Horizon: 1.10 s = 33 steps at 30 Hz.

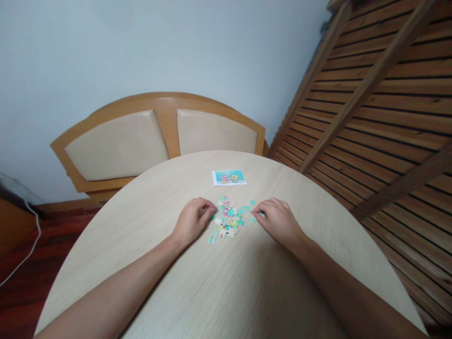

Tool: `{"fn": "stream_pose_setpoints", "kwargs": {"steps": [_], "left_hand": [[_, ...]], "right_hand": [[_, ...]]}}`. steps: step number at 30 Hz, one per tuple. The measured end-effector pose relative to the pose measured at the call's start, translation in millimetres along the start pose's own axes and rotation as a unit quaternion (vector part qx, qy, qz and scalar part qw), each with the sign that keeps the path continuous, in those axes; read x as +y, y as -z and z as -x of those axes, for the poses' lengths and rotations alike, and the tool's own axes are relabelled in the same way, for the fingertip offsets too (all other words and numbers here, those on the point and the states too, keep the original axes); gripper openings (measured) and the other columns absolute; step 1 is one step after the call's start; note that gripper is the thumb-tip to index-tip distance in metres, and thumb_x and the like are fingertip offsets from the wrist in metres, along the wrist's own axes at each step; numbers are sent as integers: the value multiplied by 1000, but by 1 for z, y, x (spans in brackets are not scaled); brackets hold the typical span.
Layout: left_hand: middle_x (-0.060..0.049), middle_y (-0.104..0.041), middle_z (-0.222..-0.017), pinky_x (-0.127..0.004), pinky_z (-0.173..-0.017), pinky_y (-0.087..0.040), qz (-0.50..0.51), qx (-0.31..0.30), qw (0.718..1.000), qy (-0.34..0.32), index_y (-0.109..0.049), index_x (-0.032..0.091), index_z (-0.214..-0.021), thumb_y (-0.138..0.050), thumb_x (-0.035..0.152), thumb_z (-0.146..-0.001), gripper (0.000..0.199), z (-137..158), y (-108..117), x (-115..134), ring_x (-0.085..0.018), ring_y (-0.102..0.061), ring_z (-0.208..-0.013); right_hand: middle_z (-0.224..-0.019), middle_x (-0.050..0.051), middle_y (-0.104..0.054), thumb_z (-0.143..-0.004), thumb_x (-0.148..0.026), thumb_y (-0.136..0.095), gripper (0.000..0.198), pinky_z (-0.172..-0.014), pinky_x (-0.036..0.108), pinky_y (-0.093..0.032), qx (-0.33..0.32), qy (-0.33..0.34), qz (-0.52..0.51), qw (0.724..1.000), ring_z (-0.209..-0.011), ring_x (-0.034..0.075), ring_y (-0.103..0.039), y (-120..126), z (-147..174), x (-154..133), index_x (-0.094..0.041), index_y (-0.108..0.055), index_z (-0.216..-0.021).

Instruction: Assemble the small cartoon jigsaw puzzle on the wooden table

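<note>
A loose heap of small jigsaw puzzle pieces (230, 219) in teal, white, pink and yellow lies on the round table between my hands. My left hand (193, 217) rests at the heap's left edge, thumb and fingertips drawn together; what they hold, if anything, is too small to make out. On the right side of the heap, my right hand (277, 217) pinches a small puzzle piece (251, 212), seen nearly edge-on. A few teal pieces lie close to its fingertips. Beyond the heap is a picture card (231, 177) with a pink and a yellow cartoon figure on teal.
The pale wood-grain table (169, 292) has a curved edge. Behind it stands a wooden bench back with cream padded panels (217, 132) against a white wall. A slatted wooden panel (381, 108) leans at the right. A white cable (38, 226) hangs at the far left.
</note>
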<state>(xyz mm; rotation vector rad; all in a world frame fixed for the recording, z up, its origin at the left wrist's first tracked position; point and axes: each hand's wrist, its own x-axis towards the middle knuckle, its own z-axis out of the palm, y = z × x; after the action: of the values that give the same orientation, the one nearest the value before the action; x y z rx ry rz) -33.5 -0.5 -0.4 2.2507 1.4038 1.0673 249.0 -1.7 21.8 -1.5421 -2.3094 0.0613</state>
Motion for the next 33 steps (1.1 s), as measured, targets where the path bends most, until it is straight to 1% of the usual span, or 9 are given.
{"fn": "stream_pose_setpoints", "kwargs": {"steps": [5,9,12,17,19,23,27,29,33], "left_hand": [[-4,-72,-94,-39,-81,-48,-128,-3,992,-1,-71,22,-90,-60,24,-94,12,-1,8,-4,-25,-63,-88],[-3,-74,-91,-39,-81,-48,-146,-19,989,6,-74,23,-86,-64,23,-91,11,-1,7,-3,-25,-65,-87],[-4,-74,-88,-39,-79,-48,-149,-24,988,14,-75,23,-85,-65,24,-90,11,-1,4,-3,-26,-65,-86],[-5,-72,-88,-39,-81,-48,-138,-37,990,8,-74,22,-88,-60,28,-94,16,0,2,3,-25,-64,-87],[-4,-71,-90,-37,-83,-47,-116,-58,991,-21,-73,23,-90,-60,31,-94,15,1,2,10,-23,-64,-89],[-4,-70,-100,-38,-89,-45,-64,-132,980,-131,-69,24,-102,-64,35,-91,16,5,2,21,-24,-62,-98],[-6,-69,-108,-40,-94,-42,-63,-171,971,-157,-67,26,-108,-68,39,-87,25,7,1,21,-26,-60,-105],[-6,-69,-109,-40,-94,-43,-58,-174,971,-151,-68,26,-107,-67,40,-88,23,6,1,18,-26,-60,-105],[-5,-70,-107,-39,-96,-43,-38,-170,973,-150,-68,26,-101,-67,37,-90,17,5,2,16,-25,-62,-104]], "right_hand": [[-95,4,-77,-92,-21,-61,14,-87,39,-39,28,16,-10,999,-97,24,-65,3,4,-19,-23,-74,-88],[-92,3,-77,-89,-33,-71,10,-86,38,-40,25,59,-74,995,-94,23,-66,-5,13,-44,-24,-73,-88],[-98,4,-76,-84,-36,-77,17,-87,38,-40,7,80,-88,993,-98,24,-65,-12,17,-54,-23,-74,-95],[-101,4,-75,-83,-28,-78,16,-88,37,-42,-20,85,-109,990,-101,24,-65,-17,17,-51,-22,-73,-97],[-99,4,-75,-82,-26,-79,15,-89,37,-42,-24,81,-122,989,-99,23,-66,-16,15,-48,-22,-72,-95],[-90,1,-75,-81,-21,-78,11,-85,35,-44,-42,65,-147,986,-93,22,-66,-12,12,-45,-22,-70,-89],[-87,0,-75,-84,-16,-71,7,-83,32,-45,-48,69,-166,982,-91,20,-66,-7,10,-41,-22,-69,-83],[-85,0,-74,-85,-15,-69,8,-82,32,-45,-46,73,-152,985,-88,20,-66,-4,9,-38,-22,-68,-82],[-84,1,-74,-87,-16,-67,11,-83,33,-41,-51,96,-46,993,-89,21,-66,5,9,-31,-22,-70,-78]]}}
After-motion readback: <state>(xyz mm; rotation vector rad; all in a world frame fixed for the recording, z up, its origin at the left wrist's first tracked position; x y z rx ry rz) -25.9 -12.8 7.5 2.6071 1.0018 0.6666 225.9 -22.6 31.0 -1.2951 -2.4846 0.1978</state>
